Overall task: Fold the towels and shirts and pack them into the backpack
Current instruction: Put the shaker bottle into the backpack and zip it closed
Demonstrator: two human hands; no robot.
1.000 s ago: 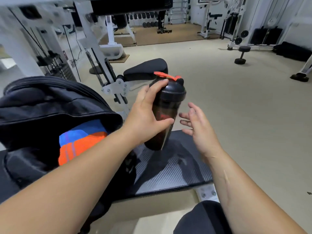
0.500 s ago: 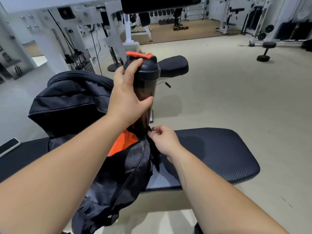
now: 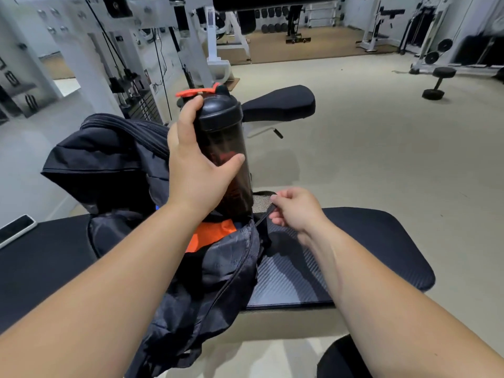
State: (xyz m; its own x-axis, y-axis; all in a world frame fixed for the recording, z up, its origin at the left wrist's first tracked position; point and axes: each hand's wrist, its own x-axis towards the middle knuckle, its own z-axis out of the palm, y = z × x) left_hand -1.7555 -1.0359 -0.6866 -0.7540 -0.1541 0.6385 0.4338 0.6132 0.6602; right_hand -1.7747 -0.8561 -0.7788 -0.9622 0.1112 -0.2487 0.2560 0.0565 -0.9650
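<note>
Slick cloth backpack [image 3: 212,271], textured bench [image 3: 283,282]

Black backpack [image 3: 109,159] lies on the black padded bench [image 3: 368,255]. Main compartment is unzipped, with the front flap slumped forward and hanging over the near edge. A folded orange cloth [image 3: 212,233] sits inside the opening, partly covered. A small blue patch [image 3: 157,207] shows further left. The mesh side pocket [image 3: 261,203] at the right end stands open.

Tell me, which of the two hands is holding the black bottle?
The left hand, its fingers wrapped round the black shaker bottle above the backpack. The right hand only pinches the mesh pocket edge.
</note>
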